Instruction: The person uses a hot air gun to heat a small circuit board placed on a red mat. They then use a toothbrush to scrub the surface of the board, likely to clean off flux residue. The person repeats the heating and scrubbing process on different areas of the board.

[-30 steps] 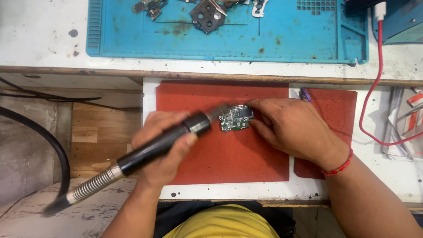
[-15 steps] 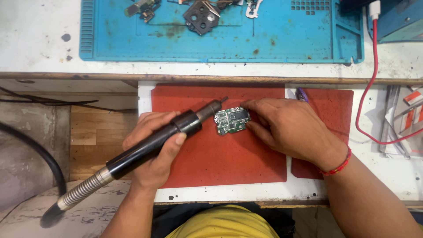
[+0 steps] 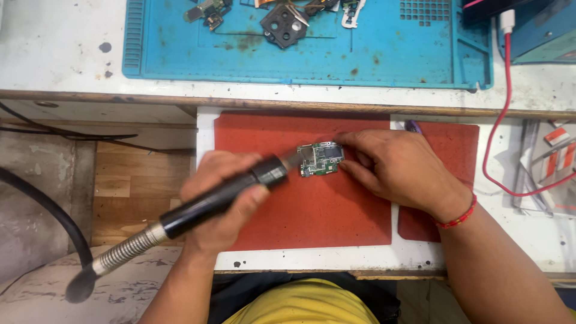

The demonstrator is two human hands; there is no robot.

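The person's left hand (image 3: 225, 195) is wrapped around a black rotary handpiece (image 3: 225, 198), fingers closed tight about its barrel, and its tip sits at the left edge of a small green circuit board (image 3: 321, 159). A ribbed metal sleeve (image 3: 123, 253) runs from the tool's back end down to the near left, where it joins a thick black hose (image 3: 42, 210). The right hand (image 3: 396, 168) lies on the right side of the board, fingertips pressed on its edge and pinning it flat; a red thread bracelet (image 3: 459, 217) circles that wrist.

The board lies on a red rubber mat (image 3: 300, 210) near the middle of the scene, with a second red mat (image 3: 444, 156) just beside it to the right, partly under the right forearm. Both mats rest on a white tabletop (image 3: 207, 129).

Farther back, on a higher white tabletop (image 3: 60, 54), lies a blue work mat (image 3: 360, 48) with raised edges and small moulded compartments along its right side. On its far part sit loose phone pieces: a dark camera frame (image 3: 282, 25), a small board fragment (image 3: 207, 11) and a pale bracket (image 3: 351, 12). A red cable (image 3: 501, 120) curves down the right side. Flat packets (image 3: 549, 174) are stacked at the far right. To the left is a wooden shelf (image 3: 120, 180), and below it worn grey floor (image 3: 36, 288).
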